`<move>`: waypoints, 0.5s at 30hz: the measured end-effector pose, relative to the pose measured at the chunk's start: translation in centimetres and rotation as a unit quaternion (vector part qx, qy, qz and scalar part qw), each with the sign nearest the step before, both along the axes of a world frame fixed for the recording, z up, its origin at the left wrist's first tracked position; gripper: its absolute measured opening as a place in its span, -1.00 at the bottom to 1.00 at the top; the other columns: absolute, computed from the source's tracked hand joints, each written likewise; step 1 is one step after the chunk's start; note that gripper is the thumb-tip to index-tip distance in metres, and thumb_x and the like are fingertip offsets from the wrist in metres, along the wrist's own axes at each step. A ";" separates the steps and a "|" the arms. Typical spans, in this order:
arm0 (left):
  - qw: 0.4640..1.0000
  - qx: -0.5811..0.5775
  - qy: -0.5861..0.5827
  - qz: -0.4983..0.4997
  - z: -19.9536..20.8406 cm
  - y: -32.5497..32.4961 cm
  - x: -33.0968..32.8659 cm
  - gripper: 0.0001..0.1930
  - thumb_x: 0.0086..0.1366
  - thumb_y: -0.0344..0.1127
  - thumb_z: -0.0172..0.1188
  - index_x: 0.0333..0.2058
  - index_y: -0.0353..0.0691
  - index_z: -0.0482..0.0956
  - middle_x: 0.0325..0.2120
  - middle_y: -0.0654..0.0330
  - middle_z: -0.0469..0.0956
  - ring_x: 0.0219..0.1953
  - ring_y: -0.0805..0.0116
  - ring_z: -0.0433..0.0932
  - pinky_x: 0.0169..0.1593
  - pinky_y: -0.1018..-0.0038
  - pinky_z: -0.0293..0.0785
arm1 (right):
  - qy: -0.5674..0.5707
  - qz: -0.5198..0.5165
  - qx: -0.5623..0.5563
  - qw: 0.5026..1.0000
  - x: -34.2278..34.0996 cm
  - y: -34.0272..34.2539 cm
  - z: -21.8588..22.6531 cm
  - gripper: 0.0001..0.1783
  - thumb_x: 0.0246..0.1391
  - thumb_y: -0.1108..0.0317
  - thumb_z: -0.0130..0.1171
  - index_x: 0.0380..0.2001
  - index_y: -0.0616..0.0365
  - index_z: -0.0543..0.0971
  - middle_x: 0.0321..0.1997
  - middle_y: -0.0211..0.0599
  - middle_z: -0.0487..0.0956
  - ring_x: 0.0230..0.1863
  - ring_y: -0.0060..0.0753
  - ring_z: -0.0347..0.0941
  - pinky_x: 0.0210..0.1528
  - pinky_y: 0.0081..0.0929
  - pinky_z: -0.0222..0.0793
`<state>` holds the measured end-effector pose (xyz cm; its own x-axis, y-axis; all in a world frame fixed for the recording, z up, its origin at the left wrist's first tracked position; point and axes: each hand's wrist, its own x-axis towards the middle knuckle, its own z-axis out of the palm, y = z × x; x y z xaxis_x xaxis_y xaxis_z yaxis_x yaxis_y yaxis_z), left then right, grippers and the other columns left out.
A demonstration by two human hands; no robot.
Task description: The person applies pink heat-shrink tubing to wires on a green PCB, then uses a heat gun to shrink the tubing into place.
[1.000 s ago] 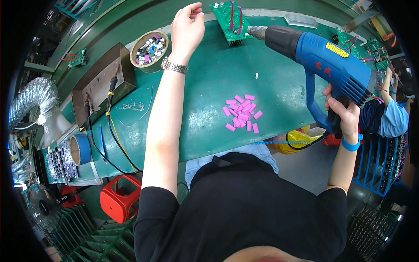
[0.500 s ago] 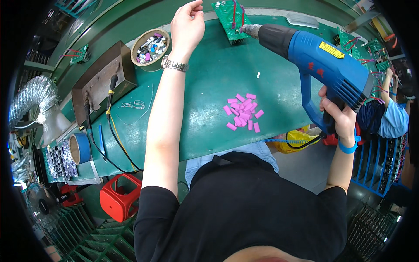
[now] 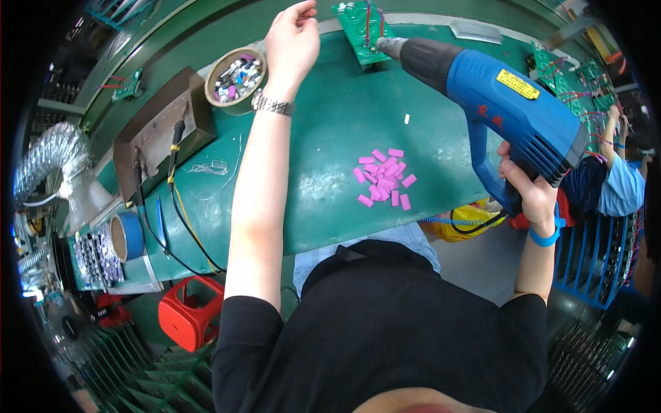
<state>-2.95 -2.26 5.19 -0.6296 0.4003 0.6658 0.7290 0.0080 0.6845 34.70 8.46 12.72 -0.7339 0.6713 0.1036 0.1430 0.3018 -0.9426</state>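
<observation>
The right hand [image 3: 529, 194] was wrapped tight around the grip of a blue heat gun [image 3: 509, 103], a blue strap circling that wrist. The gun was held above the green bench [image 3: 330, 124], its dark barrel and metal nozzle aimed at a green circuit board [image 3: 363, 24] that sat at the far edge of the bench with red wires rising from it. The nozzle tip came just beside the board's near edge (whether it touched could not be told).

The left hand [image 3: 292, 43] was stretched out over the far edge of the bench, to the left of the board, its fingers loosely curled; whether they pinched anything could not be told. A metal watch [image 3: 273, 104] sat on that wrist.

Between the two arms, a small heap of pink pieces [image 3: 383, 180] lay on the bench. Left of the left wrist stood a round tub [image 3: 236, 78] filled with small mixed parts, and beside it a grey metal box [image 3: 162, 134] with a yellow-and-black cable running off it. Farther left, near the bench end, lay a roll of blue tape [image 3: 127, 236], and a red stool [image 3: 189, 311] stood on the floor below.
</observation>
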 end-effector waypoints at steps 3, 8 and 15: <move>0.998 -0.055 -0.037 0.007 0.8 1.2 0.0 -0.72 0.21 -0.37 0.09 -0.10 -0.16 0.58 -0.21 0.16 0.62 -0.17 0.36 0.59 -0.03 0.44 0.48 | -0.027 -0.065 -0.002 0.998 0.9 -0.2 0.8 -0.72 -0.08 0.54 0.30 -0.21 0.24 0.58 -0.26 -0.34 0.63 -0.26 -0.51 0.54 -0.15 -0.50 0.47; 0.989 -0.006 -0.137 -0.046 0.2 -0.6 -1.9 -0.69 0.28 -0.49 0.08 0.01 -0.25 0.53 -0.16 0.19 0.58 -0.12 0.48 0.52 0.02 0.55 0.43 | -0.018 0.029 0.092 0.995 -0.4 0.7 0.7 -0.64 -0.10 0.51 0.35 -0.16 0.27 0.55 -0.23 -0.31 0.63 -0.20 -0.50 0.55 -0.09 -0.51 0.46; 0.986 -0.008 -0.157 -0.056 2.0 -1.0 -1.9 -0.66 0.32 -0.50 0.01 0.07 -0.26 0.46 -0.04 0.17 0.52 -0.05 0.47 0.48 0.00 0.55 0.40 | 0.026 0.022 0.245 0.969 0.5 0.6 0.0 -0.58 -0.13 0.36 0.27 -0.13 0.21 0.49 -0.26 -0.07 0.57 -0.27 -0.08 0.47 -0.12 -0.31 0.39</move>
